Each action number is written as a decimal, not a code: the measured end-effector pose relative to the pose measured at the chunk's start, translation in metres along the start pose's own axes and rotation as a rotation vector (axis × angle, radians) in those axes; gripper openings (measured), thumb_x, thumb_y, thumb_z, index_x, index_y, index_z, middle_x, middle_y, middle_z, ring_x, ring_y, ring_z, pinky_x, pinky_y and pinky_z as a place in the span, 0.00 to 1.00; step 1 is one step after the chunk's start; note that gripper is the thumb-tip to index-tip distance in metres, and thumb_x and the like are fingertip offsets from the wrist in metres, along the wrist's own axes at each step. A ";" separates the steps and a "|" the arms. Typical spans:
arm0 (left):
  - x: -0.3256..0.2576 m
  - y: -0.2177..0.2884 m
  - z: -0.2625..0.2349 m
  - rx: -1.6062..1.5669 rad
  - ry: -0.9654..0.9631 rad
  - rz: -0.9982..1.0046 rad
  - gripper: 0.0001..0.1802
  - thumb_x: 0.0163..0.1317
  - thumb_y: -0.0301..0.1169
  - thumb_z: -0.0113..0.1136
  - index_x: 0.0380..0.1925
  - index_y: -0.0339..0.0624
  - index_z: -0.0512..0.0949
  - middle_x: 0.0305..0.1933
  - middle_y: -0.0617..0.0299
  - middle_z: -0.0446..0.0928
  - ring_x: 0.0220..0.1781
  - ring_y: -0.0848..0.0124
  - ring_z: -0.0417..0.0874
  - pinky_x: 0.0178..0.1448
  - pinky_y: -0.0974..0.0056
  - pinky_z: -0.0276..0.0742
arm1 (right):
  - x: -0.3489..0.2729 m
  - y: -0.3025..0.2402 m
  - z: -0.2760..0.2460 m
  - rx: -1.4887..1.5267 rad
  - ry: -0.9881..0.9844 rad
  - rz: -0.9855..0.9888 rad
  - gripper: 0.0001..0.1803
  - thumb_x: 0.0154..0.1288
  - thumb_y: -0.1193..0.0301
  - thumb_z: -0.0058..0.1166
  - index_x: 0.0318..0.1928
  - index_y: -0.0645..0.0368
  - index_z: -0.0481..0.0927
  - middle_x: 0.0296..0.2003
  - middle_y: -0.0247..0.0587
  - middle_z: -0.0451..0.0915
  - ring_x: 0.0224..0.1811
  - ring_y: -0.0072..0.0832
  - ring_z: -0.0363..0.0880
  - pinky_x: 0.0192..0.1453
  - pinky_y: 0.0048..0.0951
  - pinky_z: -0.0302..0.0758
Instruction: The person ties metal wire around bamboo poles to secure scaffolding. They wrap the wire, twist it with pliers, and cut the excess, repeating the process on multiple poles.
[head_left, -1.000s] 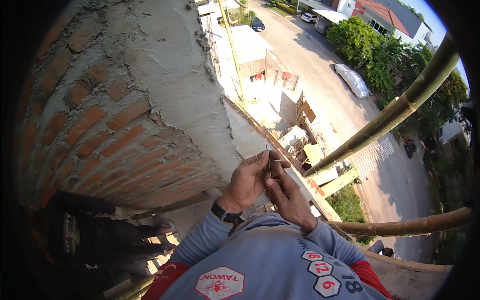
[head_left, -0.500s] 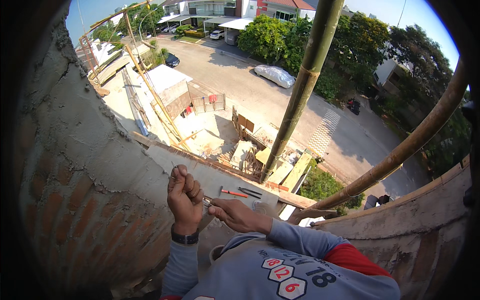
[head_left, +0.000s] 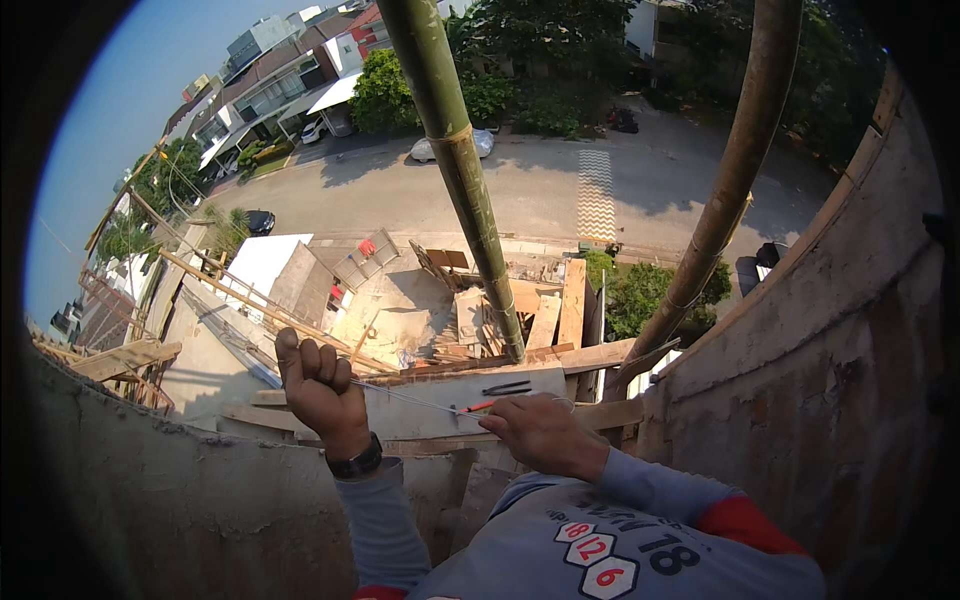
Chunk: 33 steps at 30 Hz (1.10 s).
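A thin pale string stretches between my two hands. My left hand is raised and closed in a fist on one end, a dark watch strap on its wrist. Lower and to the right, my right hand pinches the string, its fingertips partly hidden; a thin loop shows past its knuckles. Behind the string, a red-handled tool, its head hard to make out, lies on the grey ledge. Beside it on the ledge rest dark pincers.
Two bamboo poles, one greenish and one brown, rise close beyond the ledge. Rough masonry walls flank me at left and right. Far below lie stacked planks and a street.
My hands have moved apart, the left one leftward, and the string now spans the wider gap. The view has turned to the right.
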<state>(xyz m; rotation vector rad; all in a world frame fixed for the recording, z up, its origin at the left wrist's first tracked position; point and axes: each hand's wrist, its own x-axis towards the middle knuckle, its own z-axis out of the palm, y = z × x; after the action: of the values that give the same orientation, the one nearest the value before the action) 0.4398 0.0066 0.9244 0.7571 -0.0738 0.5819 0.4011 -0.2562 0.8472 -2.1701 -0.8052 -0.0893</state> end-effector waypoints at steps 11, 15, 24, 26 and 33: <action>0.050 -0.139 0.064 0.174 -0.085 -0.117 0.12 0.82 0.41 0.40 0.40 0.48 0.67 0.19 0.74 0.47 0.18 0.82 0.42 0.19 0.72 0.39 | 0.040 0.118 -0.014 0.119 0.135 0.113 0.10 0.73 0.65 0.55 0.47 0.57 0.80 0.29 0.40 0.81 0.31 0.41 0.82 0.28 0.39 0.75; 0.065 -0.172 0.083 0.292 -0.210 -0.135 0.14 0.82 0.43 0.38 0.45 0.47 0.70 0.23 0.70 0.58 0.25 0.78 0.59 0.31 0.68 0.62 | 0.072 0.134 -0.030 0.226 0.274 0.136 0.10 0.71 0.68 0.58 0.49 0.54 0.80 0.35 0.41 0.85 0.33 0.41 0.85 0.30 0.37 0.78; 0.259 -0.192 -0.016 1.242 -0.290 0.070 0.19 0.75 0.32 0.51 0.62 0.38 0.75 0.53 0.54 0.81 0.52 0.59 0.81 0.58 0.52 0.75 | 0.201 0.280 -0.083 -0.004 0.447 0.275 0.09 0.74 0.64 0.53 0.49 0.51 0.79 0.26 0.52 0.82 0.28 0.51 0.82 0.32 0.49 0.76; 0.321 -0.215 -0.051 1.814 -0.776 0.138 0.26 0.69 0.32 0.60 0.65 0.39 0.71 0.65 0.54 0.75 0.62 0.61 0.76 0.66 0.60 0.72 | 0.256 0.303 -0.087 -0.150 0.102 0.323 0.13 0.75 0.60 0.48 0.49 0.52 0.80 0.28 0.53 0.83 0.31 0.53 0.82 0.36 0.52 0.75; 0.388 -0.269 -0.125 2.351 -0.994 -0.259 0.25 0.68 0.31 0.60 0.64 0.39 0.72 0.64 0.53 0.75 0.63 0.59 0.75 0.66 0.58 0.71 | 0.358 0.310 -0.077 -0.217 -0.138 -0.024 0.12 0.75 0.62 0.45 0.48 0.52 0.79 0.28 0.53 0.83 0.31 0.51 0.84 0.34 0.50 0.76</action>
<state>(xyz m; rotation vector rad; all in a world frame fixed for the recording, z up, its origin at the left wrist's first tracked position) 0.8891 0.1177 0.7678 3.2246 -0.1905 -0.3598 0.8786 -0.2726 0.8063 -2.3914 -0.9368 -0.0411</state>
